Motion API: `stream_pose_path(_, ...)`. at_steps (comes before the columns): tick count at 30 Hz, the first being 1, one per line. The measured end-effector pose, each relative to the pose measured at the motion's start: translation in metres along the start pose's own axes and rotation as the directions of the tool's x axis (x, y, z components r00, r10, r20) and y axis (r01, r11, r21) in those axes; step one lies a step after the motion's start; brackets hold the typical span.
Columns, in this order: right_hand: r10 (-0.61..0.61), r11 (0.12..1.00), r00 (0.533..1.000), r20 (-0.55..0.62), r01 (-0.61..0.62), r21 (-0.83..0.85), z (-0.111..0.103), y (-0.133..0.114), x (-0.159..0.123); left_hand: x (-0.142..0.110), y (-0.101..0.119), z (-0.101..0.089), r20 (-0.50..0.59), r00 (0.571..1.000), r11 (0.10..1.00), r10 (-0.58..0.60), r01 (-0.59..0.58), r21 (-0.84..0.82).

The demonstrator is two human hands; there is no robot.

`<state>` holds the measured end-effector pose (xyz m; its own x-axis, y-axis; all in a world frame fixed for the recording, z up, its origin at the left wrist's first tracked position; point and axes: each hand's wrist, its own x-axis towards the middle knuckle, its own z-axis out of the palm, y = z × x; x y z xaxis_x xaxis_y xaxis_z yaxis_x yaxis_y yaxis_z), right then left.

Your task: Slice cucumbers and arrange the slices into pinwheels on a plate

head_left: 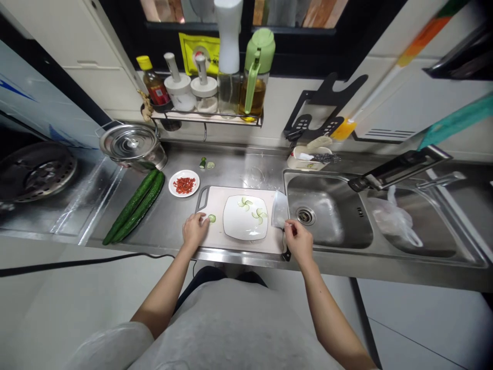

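Note:
On the pale cutting board (215,241) lies a white plate (246,231) with two pinwheel shapes of thin green-edged slices (259,215). My left hand (194,231) is at the board's left edge, fingers slightly apart, the tips beside a small stack of cucumber slices (211,218). Whether they touch it is unclear. A cleaver (279,209) rests along the board's right side, its black handle towards me. Beside that handle my right hand (299,240) is closed in a pinch; what is between the fingertips cannot be made out.
Two whole cucumbers (138,208) lie left of a small plate (173,190) of chopped red pieces. Behind are cucumber ends (203,163) and a lidded steel pot (133,146). The sink (331,210) adjoins the board's right. A condiment shelf (208,119) hangs above.

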<state>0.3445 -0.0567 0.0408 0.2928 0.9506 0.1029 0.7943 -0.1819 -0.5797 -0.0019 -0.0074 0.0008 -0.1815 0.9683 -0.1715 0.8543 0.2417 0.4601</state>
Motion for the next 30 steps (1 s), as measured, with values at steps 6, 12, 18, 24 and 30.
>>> stream_pose_path(6, 0.011, 1.0, 1.0, 0.007, -0.012, 0.029, 0.007, 0.003, -0.002, 0.002, 0.011, 0.004, 0.031, 0.999, 0.998, -0.017, 0.015, 0.066)
stream_pose_path(12, 0.036, 0.999, 0.999, 0.029, -0.036, 0.032, 0.013, 0.001, -0.001, -0.001, 0.013, 0.007, 0.017, 1.0, 0.992, -0.012, 0.01, 0.124)
stream_pose_path(18, 0.006, 0.999, 0.998, 0.06, -0.008, 0.036, 0.016, -0.004, 0.0, -0.002, 0.013, 0.007, -0.006, 1.0, 0.992, -0.001, 0.001, 0.128)
stream_pose_path(24, -0.03, 0.999, 0.998, 0.059, 0.028, 0.04, 0.018, -0.006, -0.001, -0.005, 0.013, 0.008, -0.061, 0.998, 1.0, 0.016, -0.015, 0.02)
stream_pose_path(30, -0.03, 0.989, 0.996, 0.079, 0.018, 0.148, 0.024, -0.025, -0.002, -0.001, 0.017, 0.002, 0.102, 0.984, 0.838, -0.147, 0.178, -0.516)
